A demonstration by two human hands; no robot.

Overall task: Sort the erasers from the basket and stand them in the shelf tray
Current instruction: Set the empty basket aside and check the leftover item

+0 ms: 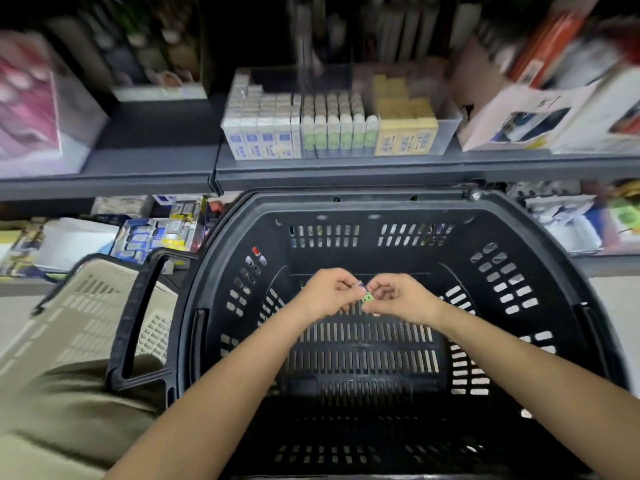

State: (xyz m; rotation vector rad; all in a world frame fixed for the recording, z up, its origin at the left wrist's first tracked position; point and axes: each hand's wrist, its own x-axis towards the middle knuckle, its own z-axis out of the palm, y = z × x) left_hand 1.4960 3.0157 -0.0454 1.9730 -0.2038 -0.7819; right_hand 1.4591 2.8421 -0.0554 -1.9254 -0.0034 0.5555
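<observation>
A black slotted basket (pixel 540 306) fills the lower middle of the view. Over its floor my left hand (pixel 327 292) and my right hand (pixel 401 297) meet, fingertips together, and pinch a small green eraser (pixel 367 298) between them. I see no other loose erasers on the basket floor. On the grey shelf above stands a clear tray (pixel 446 133) with upright erasers in rows: white-and-blue ones (pixel 259 133) at the left, green ones (pixel 337 133) in the middle, yellow ones (pixel 405 129) at the right.
A beige basket (pixel 86 306) sits to the left, behind the black basket's folded handle (pixel 138 320). Blurred boxes flank the tray on the shelf (pixel 311 171): pink (pixel 31 109) at left, white (pixel 540 112) at right. A lower shelf holds more packaged goods.
</observation>
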